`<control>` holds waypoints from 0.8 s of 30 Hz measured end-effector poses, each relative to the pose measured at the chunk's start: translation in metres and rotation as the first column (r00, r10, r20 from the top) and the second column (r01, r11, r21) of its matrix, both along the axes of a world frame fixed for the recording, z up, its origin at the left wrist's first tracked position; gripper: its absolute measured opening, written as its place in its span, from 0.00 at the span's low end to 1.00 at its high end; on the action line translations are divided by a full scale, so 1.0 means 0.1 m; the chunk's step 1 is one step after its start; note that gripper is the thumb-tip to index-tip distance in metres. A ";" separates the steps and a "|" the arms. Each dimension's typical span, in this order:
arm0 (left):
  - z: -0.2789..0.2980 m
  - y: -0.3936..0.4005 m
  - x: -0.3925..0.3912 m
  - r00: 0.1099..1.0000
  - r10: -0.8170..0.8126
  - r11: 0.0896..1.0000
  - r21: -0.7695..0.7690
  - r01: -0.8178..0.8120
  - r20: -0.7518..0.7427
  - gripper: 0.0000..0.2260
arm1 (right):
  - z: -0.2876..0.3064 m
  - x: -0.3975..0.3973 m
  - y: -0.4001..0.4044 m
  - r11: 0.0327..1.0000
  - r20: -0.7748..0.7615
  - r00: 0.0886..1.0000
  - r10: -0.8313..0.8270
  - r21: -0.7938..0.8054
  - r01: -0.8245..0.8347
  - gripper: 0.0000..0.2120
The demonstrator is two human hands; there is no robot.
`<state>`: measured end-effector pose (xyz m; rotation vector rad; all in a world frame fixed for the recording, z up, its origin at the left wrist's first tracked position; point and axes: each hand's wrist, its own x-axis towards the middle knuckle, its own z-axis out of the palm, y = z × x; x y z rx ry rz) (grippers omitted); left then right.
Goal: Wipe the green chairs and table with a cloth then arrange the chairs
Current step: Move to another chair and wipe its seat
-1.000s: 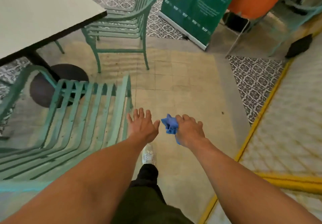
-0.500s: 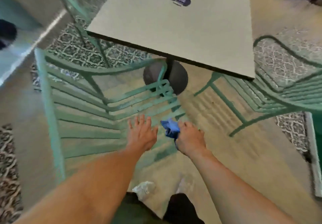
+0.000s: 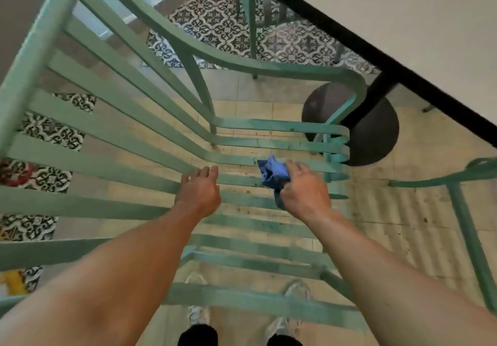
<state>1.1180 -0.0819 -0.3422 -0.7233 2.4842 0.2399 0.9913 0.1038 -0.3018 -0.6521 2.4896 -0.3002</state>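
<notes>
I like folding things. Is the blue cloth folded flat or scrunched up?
Scrunched up: the cloth bunches in crumpled folds out of the right hand gripping it.

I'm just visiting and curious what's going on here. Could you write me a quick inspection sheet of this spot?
Surface: pale table, black-edged, bare where visible.
Job's things: green slatted chair below the hands; blue cloth; second green chair at right.
Clutter: specks on the floor tiles.
Fingers: right hand grips the cloth; left hand holds nothing, fingers extended over the seat slats.
Cables: nothing seen.
Surroundings: patterned tiles, round table base.
</notes>
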 end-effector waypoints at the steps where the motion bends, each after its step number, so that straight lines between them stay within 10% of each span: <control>1: -0.20 -0.06 -0.08 1.000 -0.018 1.000 -0.016 0.017 -0.014 0.26 | -0.15 -0.09 -0.07 0.999 -0.006 1.000 -0.017 -0.040 0.016 0.27; 7: -1.12 -0.42 -0.59 0.979 -0.151 0.986 -0.086 0.141 -0.134 0.25 | -0.77 -0.83 -0.18 0.911 -0.268 0.907 -0.324 -0.346 0.223 0.24; 13: -1.55 -0.56 -0.71 0.957 -0.123 0.992 -0.052 0.113 -0.265 0.14 | -1.34 -1.48 0.11 0.829 -0.429 0.709 -0.559 -0.291 0.478 0.29; 24: -1.73 -0.55 -0.59 0.912 -0.348 0.917 -0.283 0.282 -0.217 0.22 | -1.87 -0.29 -2.62 0.948 -0.037 0.995 -0.095 -0.308 0.079 0.20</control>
